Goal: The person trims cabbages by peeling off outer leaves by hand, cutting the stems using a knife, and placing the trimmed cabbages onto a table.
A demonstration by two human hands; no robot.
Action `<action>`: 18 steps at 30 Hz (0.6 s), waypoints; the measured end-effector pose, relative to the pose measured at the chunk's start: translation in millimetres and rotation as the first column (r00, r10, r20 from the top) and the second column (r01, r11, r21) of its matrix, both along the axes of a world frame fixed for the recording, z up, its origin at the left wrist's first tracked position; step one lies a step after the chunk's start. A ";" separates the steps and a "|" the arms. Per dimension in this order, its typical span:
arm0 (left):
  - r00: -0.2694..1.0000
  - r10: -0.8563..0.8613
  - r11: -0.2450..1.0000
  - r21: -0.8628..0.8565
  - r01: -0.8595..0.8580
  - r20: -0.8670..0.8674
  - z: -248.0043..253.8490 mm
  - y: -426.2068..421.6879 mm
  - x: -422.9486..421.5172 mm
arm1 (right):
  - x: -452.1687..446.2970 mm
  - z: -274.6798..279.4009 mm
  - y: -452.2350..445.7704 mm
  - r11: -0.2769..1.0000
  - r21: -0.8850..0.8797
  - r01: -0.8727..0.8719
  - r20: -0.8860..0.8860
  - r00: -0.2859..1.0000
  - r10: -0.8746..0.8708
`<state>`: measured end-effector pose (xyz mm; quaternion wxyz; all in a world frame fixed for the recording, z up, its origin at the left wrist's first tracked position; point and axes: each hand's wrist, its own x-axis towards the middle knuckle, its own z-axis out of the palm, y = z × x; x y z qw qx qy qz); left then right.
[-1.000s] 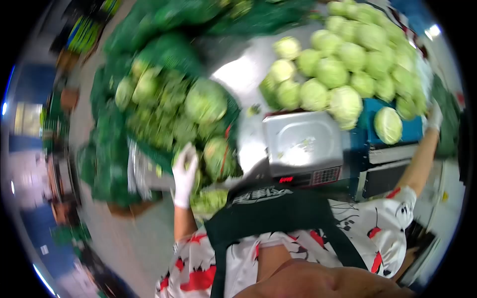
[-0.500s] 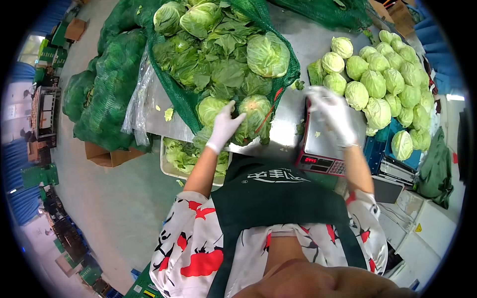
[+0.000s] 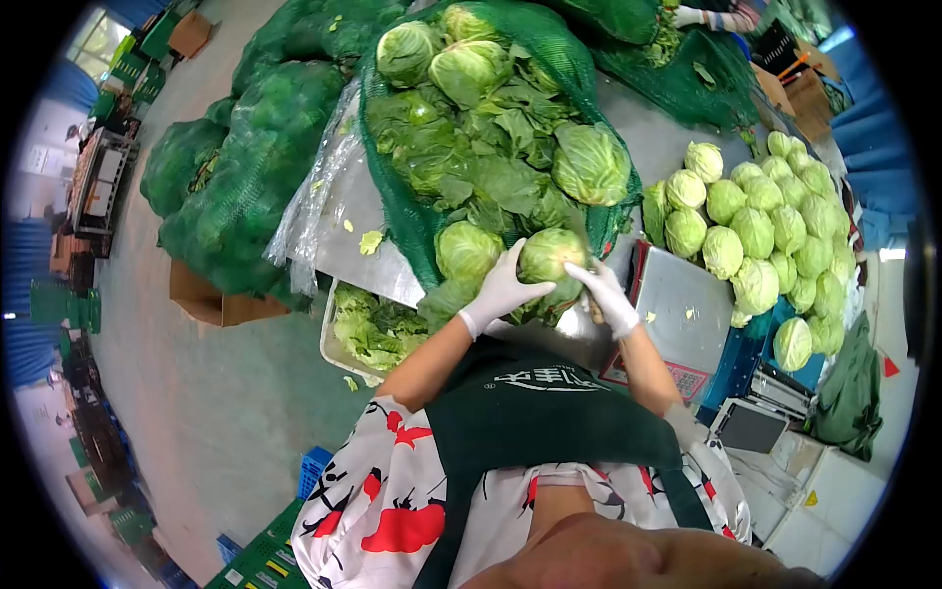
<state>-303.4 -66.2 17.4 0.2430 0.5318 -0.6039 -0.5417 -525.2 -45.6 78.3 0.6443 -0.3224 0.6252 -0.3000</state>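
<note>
A green cabbage [image 3: 552,257] with its pale cut stem end up lies at the near mouth of a green mesh sack [image 3: 392,211]. My left hand [image 3: 502,290], in a white glove, grips its left side with thumb and fingers. On the right side, my gloved right hand [image 3: 606,297] is closed, its fingertips at the stem end. A small brownish piece shows under those fingers; I cannot make out what it is. Another cabbage [image 3: 467,250] sits just left of the held one. Loose outer leaves [image 3: 500,187] and more cabbages fill the sack.
A scale [image 3: 682,294] with a metal platform stands to the right. Beyond it trimmed cabbages [image 3: 753,234] are piled up. A bin of leaves [image 3: 368,329] is below left, near full mesh sacks [image 3: 245,177] and a cardboard box [image 3: 211,294]. Another person's arm [image 3: 721,18] shows at the top.
My right hand has come left from over the scale to the cabbage. My left hand has moved onto that cabbage's left side. The view has shifted, and the scale's lit display is now covered.
</note>
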 end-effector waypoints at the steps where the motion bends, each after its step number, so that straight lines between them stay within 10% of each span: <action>1: 1.000 -0.014 0.999 -0.045 0.014 -0.011 29.8 -2.6 11.7 | 0.9 12.6 5.0 0.998 -0.055 0.036 0.053 0.998 -0.033; 6: 0.992 0.063 0.874 -0.473 -0.110 -0.113 117.0 -5.2 74.2 | 44.6 66.2 -10.9 0.966 -0.228 -0.124 0.241 0.954 0.180; 11: 0.771 0.338 0.925 0.038 -0.379 -0.540 92.3 15.1 157.5 | 139.8 78.0 -63.2 0.849 -0.274 -0.452 0.142 0.854 0.501; 18: 0.587 0.790 0.595 -0.005 -0.803 -0.176 -29.3 61.9 239.9 | 238.5 -8.8 -62.7 0.819 -0.325 -0.473 -0.087 0.877 0.472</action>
